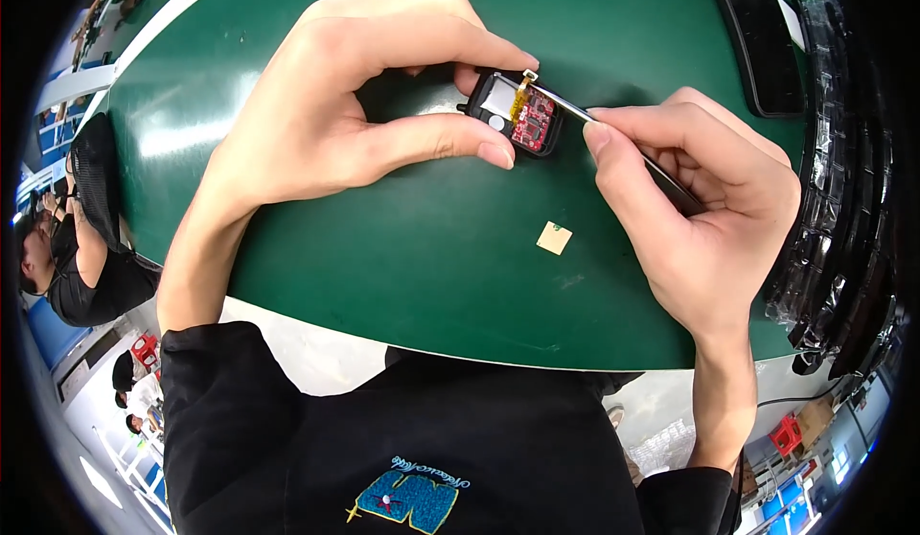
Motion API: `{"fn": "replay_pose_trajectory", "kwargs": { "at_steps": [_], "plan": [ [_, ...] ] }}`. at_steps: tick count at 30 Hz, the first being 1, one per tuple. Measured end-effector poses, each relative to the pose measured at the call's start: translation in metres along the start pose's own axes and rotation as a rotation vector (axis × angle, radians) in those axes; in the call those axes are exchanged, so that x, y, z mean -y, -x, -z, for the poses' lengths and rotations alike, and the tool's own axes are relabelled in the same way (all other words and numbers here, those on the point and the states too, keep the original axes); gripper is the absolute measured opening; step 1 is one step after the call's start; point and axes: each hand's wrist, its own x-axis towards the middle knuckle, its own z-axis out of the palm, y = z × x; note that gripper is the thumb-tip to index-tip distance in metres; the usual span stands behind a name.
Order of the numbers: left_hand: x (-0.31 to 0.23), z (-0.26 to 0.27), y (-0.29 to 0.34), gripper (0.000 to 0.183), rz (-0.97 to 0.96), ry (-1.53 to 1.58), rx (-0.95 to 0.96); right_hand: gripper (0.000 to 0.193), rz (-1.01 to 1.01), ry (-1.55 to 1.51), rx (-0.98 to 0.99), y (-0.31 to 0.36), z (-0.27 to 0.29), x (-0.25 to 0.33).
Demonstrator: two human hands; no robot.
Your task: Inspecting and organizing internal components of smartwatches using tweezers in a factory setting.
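Observation:
My left hand [383, 89] grips a small black electronic device [550, 148] by its edges, thumb in front and index finger behind. Its casing is uncovered and shows a red circuit board [537, 118], a silvery-white block [499, 99] and a gold-coloured flex cable [518, 105]. Between the thumb and fingers of my right hand [700, 190] is a pair of tweezers [565, 104], slim and metallic with a dark rear part. The tip reaches the small connector end of the flex cable at the device's far edge; whether it pinches it I cannot tell.
A small cream-coloured square piece [554, 238] lies on the green table [412, 267] below the device. A black phone-like slab [757, 46] is at the far right, beside stacked black plastic trays [829, 180]. Another person [81, 257] sits at the left.

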Motion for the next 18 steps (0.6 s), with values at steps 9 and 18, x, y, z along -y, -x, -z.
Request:
{"fn": "replay_pose_trajectory", "kwargs": {
  "at_steps": [9, 18],
  "plan": [
    [-0.004, 0.0, 0.0, 0.059, 0.067, 0.05, -0.024, 0.013, 0.149, 0.046, -0.063, 0.001, -0.002, -0.006],
    [-0.006, 0.004, -0.003, 0.054, 0.087, 0.064, -0.008, 0.024, 0.345, 0.196, -0.138, 0.0, -0.008, -0.011]
  ]
}}
